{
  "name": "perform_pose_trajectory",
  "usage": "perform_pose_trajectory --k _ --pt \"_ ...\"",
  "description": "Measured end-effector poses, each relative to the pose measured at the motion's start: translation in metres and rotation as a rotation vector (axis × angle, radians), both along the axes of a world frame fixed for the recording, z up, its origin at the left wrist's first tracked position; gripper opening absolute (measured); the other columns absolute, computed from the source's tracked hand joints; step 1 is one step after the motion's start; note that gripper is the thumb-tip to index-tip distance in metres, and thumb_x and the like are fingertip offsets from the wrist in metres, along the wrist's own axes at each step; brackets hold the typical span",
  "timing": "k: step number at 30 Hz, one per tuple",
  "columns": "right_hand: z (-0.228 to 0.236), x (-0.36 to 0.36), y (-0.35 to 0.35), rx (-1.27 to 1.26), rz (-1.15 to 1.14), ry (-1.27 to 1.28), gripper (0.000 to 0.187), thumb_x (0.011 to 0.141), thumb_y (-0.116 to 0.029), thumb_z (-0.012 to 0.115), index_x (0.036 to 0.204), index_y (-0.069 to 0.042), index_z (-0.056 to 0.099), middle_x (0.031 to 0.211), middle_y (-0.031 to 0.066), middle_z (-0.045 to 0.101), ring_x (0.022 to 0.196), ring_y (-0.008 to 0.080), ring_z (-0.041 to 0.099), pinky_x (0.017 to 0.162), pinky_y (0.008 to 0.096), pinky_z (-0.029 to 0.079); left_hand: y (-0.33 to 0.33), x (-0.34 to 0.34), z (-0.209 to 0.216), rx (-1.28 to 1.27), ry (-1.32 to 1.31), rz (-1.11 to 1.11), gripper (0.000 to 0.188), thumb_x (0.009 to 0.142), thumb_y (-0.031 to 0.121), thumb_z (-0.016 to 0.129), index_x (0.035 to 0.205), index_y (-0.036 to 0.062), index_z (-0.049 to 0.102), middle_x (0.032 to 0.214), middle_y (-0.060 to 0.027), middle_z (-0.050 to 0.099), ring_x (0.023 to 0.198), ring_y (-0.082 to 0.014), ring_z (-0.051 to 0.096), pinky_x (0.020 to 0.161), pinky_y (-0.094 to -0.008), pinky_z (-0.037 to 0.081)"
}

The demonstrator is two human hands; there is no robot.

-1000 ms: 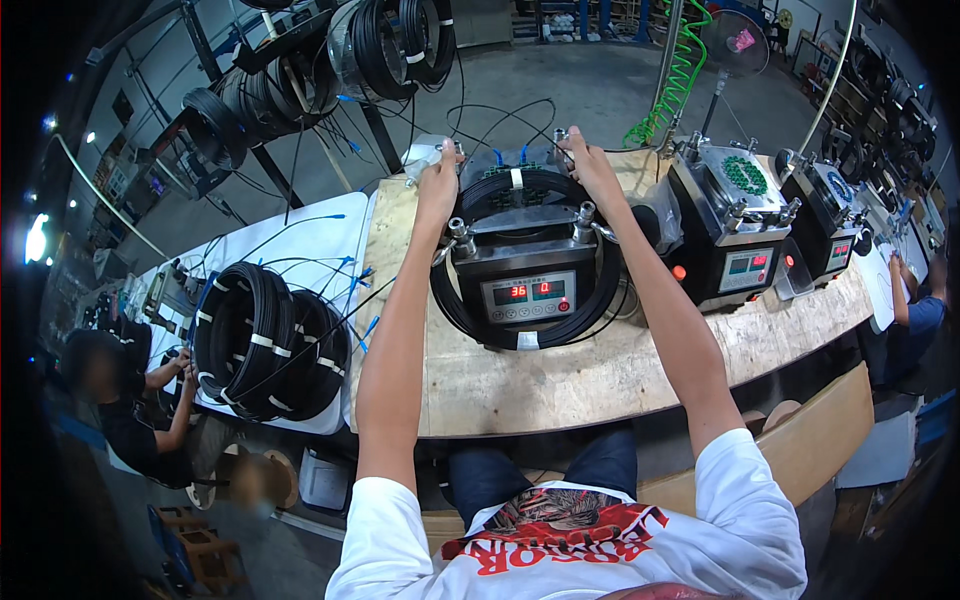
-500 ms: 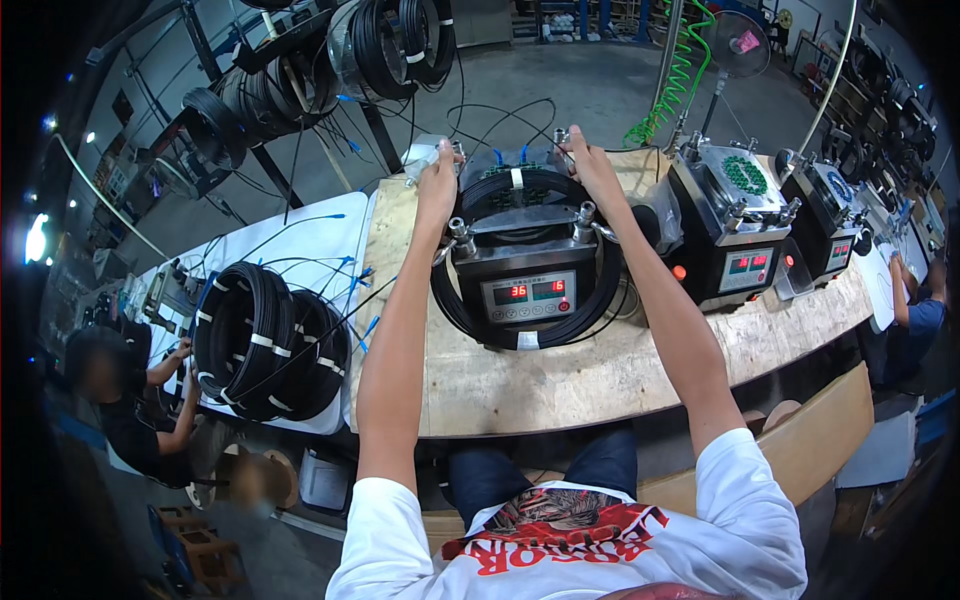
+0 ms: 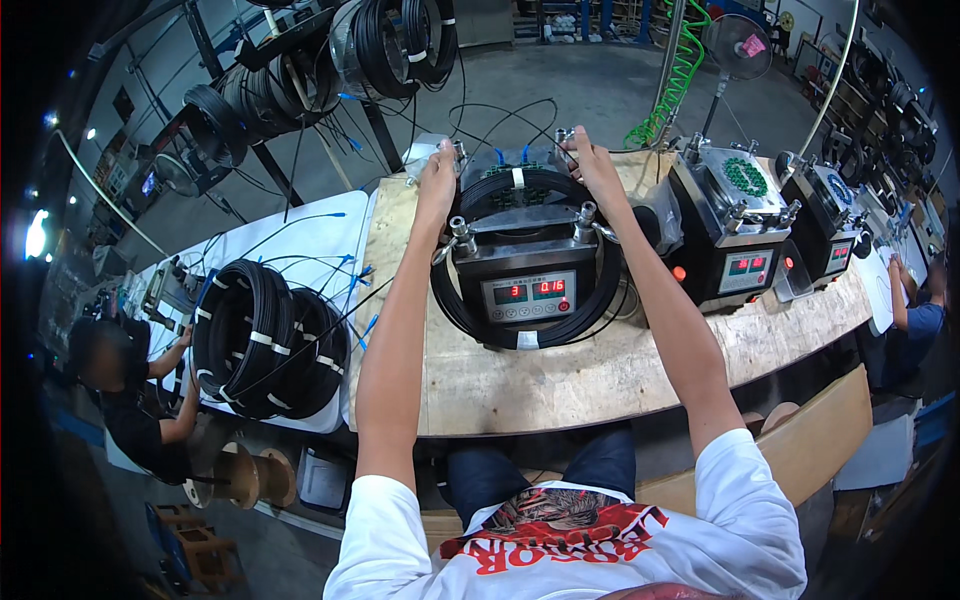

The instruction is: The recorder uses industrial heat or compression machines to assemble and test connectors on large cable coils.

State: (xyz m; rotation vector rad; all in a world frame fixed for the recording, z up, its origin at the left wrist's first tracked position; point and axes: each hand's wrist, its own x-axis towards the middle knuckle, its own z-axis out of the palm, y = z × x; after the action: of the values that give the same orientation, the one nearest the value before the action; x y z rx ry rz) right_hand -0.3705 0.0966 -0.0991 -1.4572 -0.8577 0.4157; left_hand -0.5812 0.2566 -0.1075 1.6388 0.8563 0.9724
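Observation:
A black benchtop machine (image 3: 528,268) with a red-lit digital display stands on the plywood bench in front of me. A coil of black cable (image 3: 517,340), bound with white tape, lies around and over it. My left hand (image 3: 436,185) is closed at the far left corner, fingers on a metal knob (image 3: 459,148). At the far right corner my right hand (image 3: 596,170) grips the matching metal knob (image 3: 564,136). Two blue-ended leads (image 3: 525,154) stand at the green-patterned plate behind the coil. Two near metal knobs (image 3: 461,230) are untouched. My fingertips are partly hidden.
Two similar machines (image 3: 735,225) stand to the right on the plywood bench (image 3: 540,395). More black cable coils (image 3: 262,335) sit on a white table (image 3: 330,245) at left, beside a co-worker (image 3: 125,390). Another person (image 3: 920,310) works far right. Cable coils hang on a rack (image 3: 250,110).
The digits on the machine's display have changed. Both my hands stay at the far knobs, with only a slight shift of the right fingers. The co-worker at left has moved a little.

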Motion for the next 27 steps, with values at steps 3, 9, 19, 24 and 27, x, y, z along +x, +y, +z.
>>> perform_pose_trajectory --k 3,9,19,24,27 --pt "0.001 0.001 -0.001 -0.027 -0.022 -0.016 0.067 0.103 -0.055 0.037 0.101 0.003 0.07 0.065 0.0036 0.05 0.06 0.0148 0.047 0.059 0.0316 0.04 0.003 -0.002 -0.001 0.027 0.058 0.005 0.075 0.099 0.068 0.034 0.124 0.0025 0.061 0.097 -0.0117 0.061 0.087 -0.0186 0.055 0.081 -0.0323 0.043" --pt "0.003 0.002 -0.002 -0.061 0.003 0.03 0.068 0.103 -0.056 0.037 0.1 0.004 0.07 0.065 0.0034 0.051 0.061 0.0151 0.048 0.061 0.0313 0.042 -0.015 -0.004 0.01 -0.073 0.042 0.033 0.073 0.099 0.066 0.035 0.128 0.003 0.058 0.094 -0.0096 0.062 0.078 -0.0147 0.056 0.072 -0.03 0.044" --pt "0.002 0.002 -0.004 0.002 0.005 0.076 0.067 0.103 -0.055 0.035 0.101 0.002 0.071 0.066 0.0041 0.053 0.061 0.0144 0.05 0.059 0.0301 0.042 -0.011 0.0 0.006 0.009 -0.042 0.032 0.069 0.1 0.06 0.042 0.12 -0.004 0.059 0.086 -0.0067 0.058 0.078 -0.0144 0.051 0.076 -0.0293 0.043" --pt "0.005 0.0 -0.006 -0.043 -0.051 0.041 0.071 0.102 -0.058 0.034 0.104 0.002 0.072 0.069 0.0074 0.058 0.062 0.0157 0.054 0.061 0.0302 0.045 -0.01 -0.002 0.008 -0.034 0.024 0.009 0.073 0.1 0.062 0.039 0.121 -0.0047 0.06 0.088 -0.009 0.059 0.083 -0.0176 0.053 0.081 -0.0318 0.043" --pt "0.005 0.002 -0.005 -0.095 -0.04 0.012 0.073 0.101 -0.06 0.033 0.104 0.002 0.071 0.071 0.0082 0.059 0.064 0.0157 0.054 0.061 0.0304 0.045 -0.007 -0.002 0.005 -0.018 0.076 0.039 0.069 0.101 0.063 0.036 0.125 0.0029 0.061 0.089 -0.0094 0.062 0.078 -0.0154 0.057 0.073 -0.03 0.044"
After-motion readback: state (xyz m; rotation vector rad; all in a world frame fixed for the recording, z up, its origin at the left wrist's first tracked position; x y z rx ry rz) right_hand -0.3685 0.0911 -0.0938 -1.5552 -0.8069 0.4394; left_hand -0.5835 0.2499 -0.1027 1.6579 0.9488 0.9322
